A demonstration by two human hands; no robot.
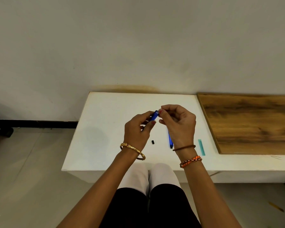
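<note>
Left hand (136, 129) grips one blue pen (153, 116); right hand (179, 122) pinches its tip.

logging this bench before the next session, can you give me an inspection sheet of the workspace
surface: white table, low, against the wall
job's things: blue pen barrel held above the table; small black piece and second blue pen lying on it
clutter: teal stick beside the wooden board
grips: left hand holds the barrel; right hand pinches at its top end
cables: nothing seen
surroundings: tiled floor
</note>
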